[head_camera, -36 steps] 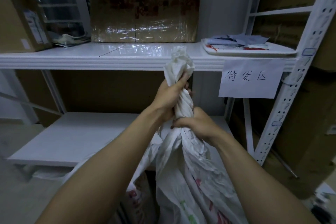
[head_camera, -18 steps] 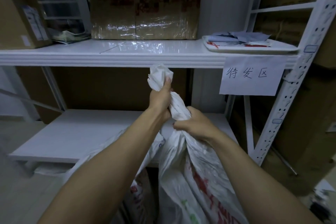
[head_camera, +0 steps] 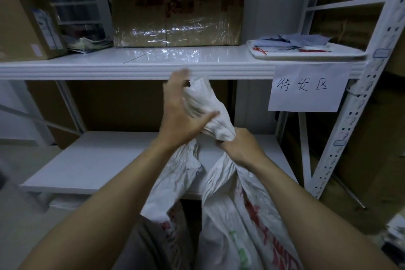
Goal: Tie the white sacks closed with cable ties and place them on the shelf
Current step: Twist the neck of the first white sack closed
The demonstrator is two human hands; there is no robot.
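A white woven sack (head_camera: 241, 215) with red and green print stands in front of me, its mouth gathered into a twisted neck (head_camera: 206, 107). My right hand (head_camera: 238, 144) is clenched around the base of that neck. My left hand (head_camera: 179, 114) lies against the neck's left side with fingers spread and thumb across the fabric, loosened rather than gripping. A second white sack (head_camera: 175, 184) leans just left of the first, behind my left forearm. The white metal shelf (head_camera: 131, 66) runs across in front of me. No cable tie is visible.
On the upper shelf sit a taped cardboard box (head_camera: 177, 4), another box (head_camera: 24, 22) at left, and a white tray (head_camera: 306, 53) with papers at right. A handwritten paper sign (head_camera: 306, 90) hangs from the shelf edge. The lower shelf board (head_camera: 98, 160) is behind the sacks.
My left hand has let go its tight grip on the sack's neck and opened, fingers now spread alongside it. The neck has tilted left and lower. My right hand keeps its hold.
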